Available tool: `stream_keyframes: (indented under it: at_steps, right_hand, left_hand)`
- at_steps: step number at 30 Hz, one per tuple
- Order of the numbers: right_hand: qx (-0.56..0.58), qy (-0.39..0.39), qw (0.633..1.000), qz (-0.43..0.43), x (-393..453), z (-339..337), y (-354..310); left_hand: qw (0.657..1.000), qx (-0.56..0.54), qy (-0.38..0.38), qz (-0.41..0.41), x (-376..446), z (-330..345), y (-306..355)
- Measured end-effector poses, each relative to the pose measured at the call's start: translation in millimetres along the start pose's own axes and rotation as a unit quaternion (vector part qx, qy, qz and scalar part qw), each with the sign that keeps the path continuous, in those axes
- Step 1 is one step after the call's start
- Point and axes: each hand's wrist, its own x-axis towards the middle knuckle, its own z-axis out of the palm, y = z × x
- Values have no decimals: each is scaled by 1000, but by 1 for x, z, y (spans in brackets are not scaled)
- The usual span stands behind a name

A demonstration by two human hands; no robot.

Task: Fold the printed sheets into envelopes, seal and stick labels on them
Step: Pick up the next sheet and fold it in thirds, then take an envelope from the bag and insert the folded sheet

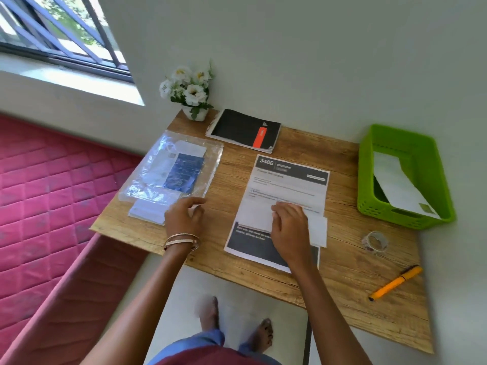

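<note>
Both hands are seen low in the centre of the frame, over a wooden table (342, 259). Left hand (184, 217), bangles at the wrist, is placed at the near edge of a clear plastic packet (171, 169) in the left-centre of the frame; the fingers are curled and something small and pale appears to be pinched between thumb and fingertips, though what it is cannot be made out. Right hand (290, 230) is laid knuckles-up on a white envelope (317, 230), which lies across the lower half of a printed sheet (290, 185) headed "3406". Fingers are bent over the envelope's upper edge; whether that edge is gripped or only pressed cannot be told.

Sheet noted as flat and unfolded, centre of frame, with the envelope on top of it. A white stack (147, 210) protrudes from under the packet beside the left hand, probably spare envelopes. At the right of the frame, a green basket (369, 164) holds one white envelope (400, 188) carrying a small label, presumably a finished piece.

Step judged: start of a fresh unit, envelope just being set out, sheet not yet folded. Next move would call for the envelope to be shifted off the sheet, then the sheet folded to fit it, edges aligned. Tape roll (374, 242) and orange pen (395, 283) lie at lower right, untouched, well apart from the hands.
</note>
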Motion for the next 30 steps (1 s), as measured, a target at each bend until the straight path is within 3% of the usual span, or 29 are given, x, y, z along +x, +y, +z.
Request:
stream_keyframes:
  at_steps: [3,7,11,15,22,30]
  right_hand:
    - [53,-46,994,-85,11,22,-36]
    - [59,-124,976,-167,28,53,-77]
    - [19,-241,948,-206,42,83,-103]
    - [-67,-298,928,-215,45,106,-106]
    - [-73,-309,930,-187,52,110,-107]
    - [-81,-301,933,-179,51,109,-107]
  left_hand:
    - [992,53,85,-76,8,-18,-36]
    - [963,81,88,-241,20,-39,-73]
    - [960,104,75,-251,30,-51,-82]
    - [961,112,67,-244,32,-55,-80]
    - [967,87,104,-218,31,-51,-75]
    - [929,-73,136,-336,42,-60,-78]
